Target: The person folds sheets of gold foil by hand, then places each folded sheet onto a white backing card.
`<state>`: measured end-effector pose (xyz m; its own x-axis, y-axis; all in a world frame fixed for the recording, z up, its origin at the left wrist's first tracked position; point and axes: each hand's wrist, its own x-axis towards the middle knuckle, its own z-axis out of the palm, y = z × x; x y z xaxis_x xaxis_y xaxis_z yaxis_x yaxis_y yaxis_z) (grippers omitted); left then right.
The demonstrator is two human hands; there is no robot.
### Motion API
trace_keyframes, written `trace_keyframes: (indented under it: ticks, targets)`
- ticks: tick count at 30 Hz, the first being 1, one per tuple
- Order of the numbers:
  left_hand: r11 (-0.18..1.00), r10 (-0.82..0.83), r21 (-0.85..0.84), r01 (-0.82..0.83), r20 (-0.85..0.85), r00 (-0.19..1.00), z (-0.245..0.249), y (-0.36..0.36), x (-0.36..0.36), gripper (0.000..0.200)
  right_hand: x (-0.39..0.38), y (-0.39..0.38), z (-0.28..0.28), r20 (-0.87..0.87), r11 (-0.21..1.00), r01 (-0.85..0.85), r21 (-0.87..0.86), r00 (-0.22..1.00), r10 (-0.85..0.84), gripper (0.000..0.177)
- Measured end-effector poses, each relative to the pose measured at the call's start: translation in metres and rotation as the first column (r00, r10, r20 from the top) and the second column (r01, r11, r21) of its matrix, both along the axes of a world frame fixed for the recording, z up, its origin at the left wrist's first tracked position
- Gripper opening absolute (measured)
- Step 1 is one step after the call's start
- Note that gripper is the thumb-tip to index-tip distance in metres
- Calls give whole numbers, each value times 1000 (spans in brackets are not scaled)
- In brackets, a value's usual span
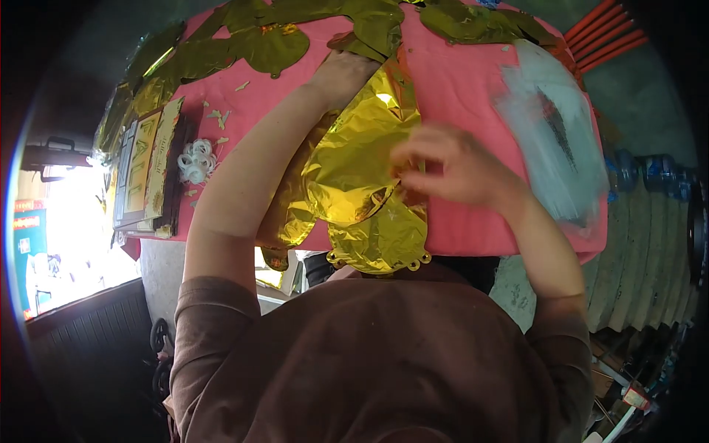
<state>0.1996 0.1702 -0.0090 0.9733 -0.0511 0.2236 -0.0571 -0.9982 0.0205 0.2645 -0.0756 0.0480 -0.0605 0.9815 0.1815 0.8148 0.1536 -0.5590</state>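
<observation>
A crinkled gold foil balloon (362,170) lies flat on the pink table top (458,88) and hangs over its near edge. My left hand (343,74) rests on the far end of this balloon, palm down, pressing it to the table. My right hand (450,166) is at the balloon's right edge with fingers curled, pinching the foil. More gold foil balloons (273,37) are spread across the far side of the table.
A stack of flat printed packets (144,170) sits at the table's left edge, with a cluster of small white rings (196,161) beside it. A clear plastic bag (554,140) lies at the right. Orange rods (602,33) lean beyond the far right corner.
</observation>
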Motion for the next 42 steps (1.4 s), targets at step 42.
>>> trace_keyframes:
  ticks: [42]
  targets:
    - [986,165,47,-158,-326,931,7,-4,4,36,17,39,-60,131,955,267,-127,959,-251,72]
